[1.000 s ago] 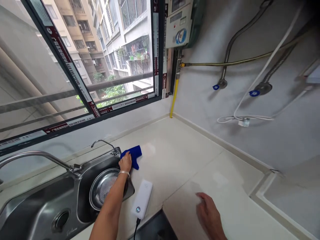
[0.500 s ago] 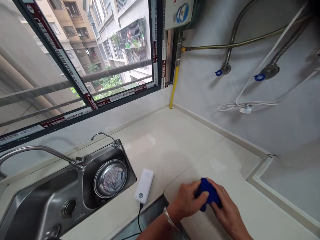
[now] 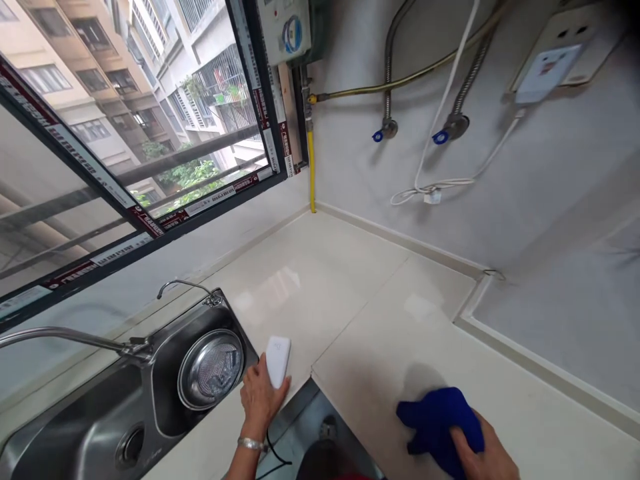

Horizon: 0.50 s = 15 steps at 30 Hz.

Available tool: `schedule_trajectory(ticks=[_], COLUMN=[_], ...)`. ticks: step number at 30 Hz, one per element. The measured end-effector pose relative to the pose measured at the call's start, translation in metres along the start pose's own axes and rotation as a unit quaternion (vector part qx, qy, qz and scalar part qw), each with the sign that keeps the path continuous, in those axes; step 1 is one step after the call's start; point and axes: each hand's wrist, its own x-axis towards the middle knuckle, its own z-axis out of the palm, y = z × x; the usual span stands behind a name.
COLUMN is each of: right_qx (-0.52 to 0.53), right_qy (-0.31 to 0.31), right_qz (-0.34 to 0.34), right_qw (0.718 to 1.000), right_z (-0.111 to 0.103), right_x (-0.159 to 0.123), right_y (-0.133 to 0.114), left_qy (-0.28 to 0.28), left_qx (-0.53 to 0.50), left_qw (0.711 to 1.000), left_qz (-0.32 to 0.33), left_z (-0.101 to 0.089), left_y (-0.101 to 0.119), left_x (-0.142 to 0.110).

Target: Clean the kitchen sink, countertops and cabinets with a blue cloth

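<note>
My left hand point(image 3: 260, 398) is closed round a small white power bank point(image 3: 278, 359), tilting it up off the cream countertop point(image 3: 350, 300) beside the sink; a black cable point(image 3: 273, 453) trails from it below my wrist. At the bottom right, my right hand point(image 3: 483, 457) presses on a bunched blue cloth point(image 3: 440, 421) that lies on the counter, fingers curled over its near edge.
A steel sink point(image 3: 115, 413) with a round strainer basket point(image 3: 211, 369) and two taps lies at the left under the window point(image 3: 125, 133). Hoses, valves, a yellow gas pipe point(image 3: 311, 167) and a white cord hang on the grey wall. A floor gap opens below the counter edge.
The blue cloth passed from both hands to my right hand alone and slid right. My left hand went back left and took hold of the power bank. The view swung right.
</note>
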Motion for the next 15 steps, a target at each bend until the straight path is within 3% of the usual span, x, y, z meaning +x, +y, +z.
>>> schedule_trajectory(ticks=[3, 7, 15], right_qx=[0.016, 0.039, 0.045], right_qy=[-0.013, -0.003, 0.021], right_qz=[0.051, 0.033, 0.018], right_qw=[0.998, 0.999, 0.999], right_z=[0.003, 0.004, 0.009], right_x=[0.000, -0.002, -0.004], right_y=[-0.013, -0.018, -0.019], left_qy=[0.031, 0.057, 0.029], left_qx=[0.010, 0.013, -0.016], left_qw=[0.999, 0.998, 0.999], left_qz=[0.003, -0.007, -0.040], left_z=[0.006, 0.010, 0.000], left_y=[0.004, 0.010, 0.035], left_x=[-0.001, 0.003, 0.016])
